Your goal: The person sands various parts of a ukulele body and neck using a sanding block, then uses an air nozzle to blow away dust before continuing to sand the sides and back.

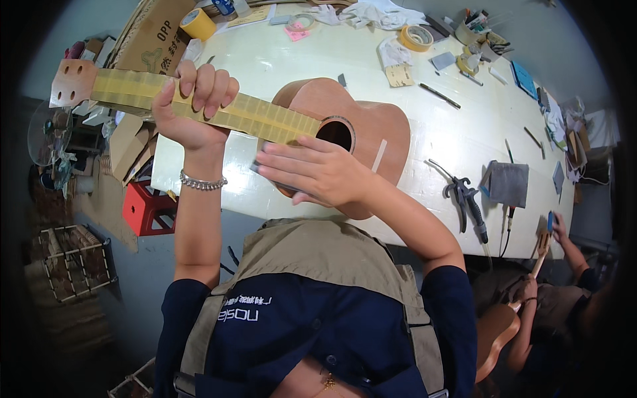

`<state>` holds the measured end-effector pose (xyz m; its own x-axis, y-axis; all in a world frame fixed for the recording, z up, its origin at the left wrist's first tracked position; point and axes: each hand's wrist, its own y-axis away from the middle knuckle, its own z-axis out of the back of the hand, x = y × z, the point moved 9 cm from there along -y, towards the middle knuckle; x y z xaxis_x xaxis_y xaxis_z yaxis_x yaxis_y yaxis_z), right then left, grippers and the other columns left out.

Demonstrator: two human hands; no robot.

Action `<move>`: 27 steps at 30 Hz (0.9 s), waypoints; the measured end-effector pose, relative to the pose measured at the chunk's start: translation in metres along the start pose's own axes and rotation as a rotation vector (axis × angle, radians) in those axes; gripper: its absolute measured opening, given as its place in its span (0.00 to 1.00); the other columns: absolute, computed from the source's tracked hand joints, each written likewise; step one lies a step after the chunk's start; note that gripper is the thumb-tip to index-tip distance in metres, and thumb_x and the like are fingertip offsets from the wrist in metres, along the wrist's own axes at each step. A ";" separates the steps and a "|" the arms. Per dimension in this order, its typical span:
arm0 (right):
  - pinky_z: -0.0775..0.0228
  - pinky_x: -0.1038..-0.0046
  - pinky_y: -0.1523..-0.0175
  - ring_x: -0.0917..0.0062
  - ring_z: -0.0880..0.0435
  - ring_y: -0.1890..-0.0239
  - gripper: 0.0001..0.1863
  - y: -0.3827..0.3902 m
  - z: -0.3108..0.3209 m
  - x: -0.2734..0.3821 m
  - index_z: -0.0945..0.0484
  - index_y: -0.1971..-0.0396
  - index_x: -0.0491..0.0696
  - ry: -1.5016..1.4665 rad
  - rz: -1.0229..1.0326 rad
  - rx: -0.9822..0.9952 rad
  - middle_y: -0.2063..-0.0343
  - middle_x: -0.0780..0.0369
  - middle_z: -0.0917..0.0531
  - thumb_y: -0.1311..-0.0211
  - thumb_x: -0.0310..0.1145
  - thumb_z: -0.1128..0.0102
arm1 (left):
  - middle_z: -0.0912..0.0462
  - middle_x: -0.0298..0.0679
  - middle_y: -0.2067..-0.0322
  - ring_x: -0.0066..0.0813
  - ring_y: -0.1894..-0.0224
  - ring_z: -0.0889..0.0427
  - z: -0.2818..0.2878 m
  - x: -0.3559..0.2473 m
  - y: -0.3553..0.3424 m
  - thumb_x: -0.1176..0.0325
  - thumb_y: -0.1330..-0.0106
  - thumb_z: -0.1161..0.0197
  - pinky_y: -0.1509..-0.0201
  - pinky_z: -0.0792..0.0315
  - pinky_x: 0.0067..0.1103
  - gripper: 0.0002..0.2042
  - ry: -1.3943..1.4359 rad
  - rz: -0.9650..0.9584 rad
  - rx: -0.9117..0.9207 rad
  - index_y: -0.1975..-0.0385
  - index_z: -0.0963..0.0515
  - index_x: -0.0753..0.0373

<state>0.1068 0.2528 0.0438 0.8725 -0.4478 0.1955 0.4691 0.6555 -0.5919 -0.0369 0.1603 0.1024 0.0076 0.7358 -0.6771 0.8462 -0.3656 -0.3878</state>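
Observation:
A small wooden ukulele body [391, 142] with a dark sound hole lies at an angle on the table. Its neck [272, 119], covered in yellow tape, runs left to a bare headstock with holes [71, 83]. My left hand [192, 113] is wrapped round the neck, fingers curled over the taped fretboard. My right hand [308, 169] is closed on a grey block [257, 168], mostly hidden under the fingers, against the body just below the neck's lower end.
The pale table [424, 113] holds tape rolls [415, 40], an air gun [464, 199], a grey pad [507, 186] and several tools. A cardboard box [142, 46], red stool [149, 209] and fan [46, 142] stand left. A co-worker's hand [527, 288] holds another instrument at lower right.

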 end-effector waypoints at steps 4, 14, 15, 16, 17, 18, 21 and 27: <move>0.49 0.61 0.36 0.66 0.38 0.36 0.33 0.035 -0.018 0.007 0.37 0.41 0.44 -0.050 -0.137 -0.088 0.40 0.60 0.34 0.36 0.54 0.65 | 0.46 0.26 0.89 0.16 0.87 0.47 0.007 -0.004 0.004 0.54 0.45 0.49 0.76 0.46 0.17 0.14 -0.028 -0.019 -0.079 0.83 0.43 0.53; 0.53 0.56 0.35 0.62 0.45 0.33 0.36 0.084 -0.041 0.022 0.44 0.37 0.44 -0.062 -0.670 -0.088 0.37 0.54 0.40 0.36 0.57 0.66 | 0.45 0.26 0.88 0.16 0.87 0.45 0.046 -0.009 0.028 0.58 0.48 0.49 0.75 0.44 0.17 0.10 0.006 -0.085 -0.246 0.83 0.40 0.53; 0.59 0.55 0.33 0.64 0.48 0.32 0.36 0.131 -0.051 0.013 0.47 0.35 0.45 -0.008 -0.836 -0.028 0.35 0.55 0.44 0.40 0.49 0.57 | 0.45 0.26 0.88 0.16 0.87 0.45 0.054 -0.013 0.029 0.59 0.49 0.49 0.75 0.44 0.17 0.10 0.005 -0.095 -0.263 0.83 0.40 0.53; 0.64 0.53 0.32 0.66 0.52 0.31 0.38 0.186 -0.056 0.008 0.50 0.34 0.46 0.050 -1.002 0.030 0.34 0.57 0.47 0.44 0.40 0.48 | 0.45 0.26 0.88 0.16 0.87 0.45 0.060 -0.013 0.029 0.59 0.49 0.49 0.75 0.44 0.17 0.10 0.015 -0.100 -0.282 0.83 0.40 0.53; 0.69 0.50 0.32 0.65 0.56 0.30 0.40 0.223 -0.053 0.003 0.52 0.34 0.45 -0.034 -1.191 -0.040 0.33 0.56 0.50 0.45 0.38 0.48 | 0.45 0.26 0.88 0.16 0.87 0.44 0.063 -0.020 0.034 0.60 0.49 0.49 0.75 0.44 0.17 0.10 0.008 -0.115 -0.315 0.83 0.40 0.54; 0.70 0.50 0.32 0.65 0.57 0.30 0.41 0.228 -0.048 0.004 0.53 0.34 0.45 -0.018 -1.232 -0.087 0.33 0.55 0.51 0.46 0.39 0.47 | 0.45 0.26 0.88 0.17 0.87 0.44 0.067 -0.017 0.035 0.60 0.49 0.49 0.75 0.44 0.17 0.09 0.013 -0.105 -0.338 0.83 0.41 0.54; 0.72 0.49 0.32 0.64 0.58 0.30 0.42 0.176 -0.055 0.018 0.54 0.34 0.43 0.000 -1.167 -0.031 0.33 0.54 0.53 0.46 0.40 0.45 | 0.45 0.27 0.88 0.18 0.86 0.43 0.063 -0.003 0.025 0.62 0.51 0.47 0.74 0.43 0.18 0.10 0.042 -0.070 -0.301 0.84 0.41 0.55; 0.77 0.45 0.33 0.64 0.58 0.30 0.38 0.272 -0.064 -0.002 0.55 0.33 0.49 0.179 -1.368 -0.105 0.33 0.59 0.50 0.40 0.37 0.50 | 0.45 0.26 0.88 0.17 0.87 0.44 0.051 -0.009 0.007 0.58 0.49 0.45 0.74 0.44 0.17 0.12 0.045 -0.082 -0.143 0.82 0.41 0.54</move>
<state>0.2238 0.3927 -0.1680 -0.3018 -0.7678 0.5651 0.9099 -0.4089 -0.0695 -0.0581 0.1224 0.0739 -0.0432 0.7858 -0.6170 0.9123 -0.2207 -0.3450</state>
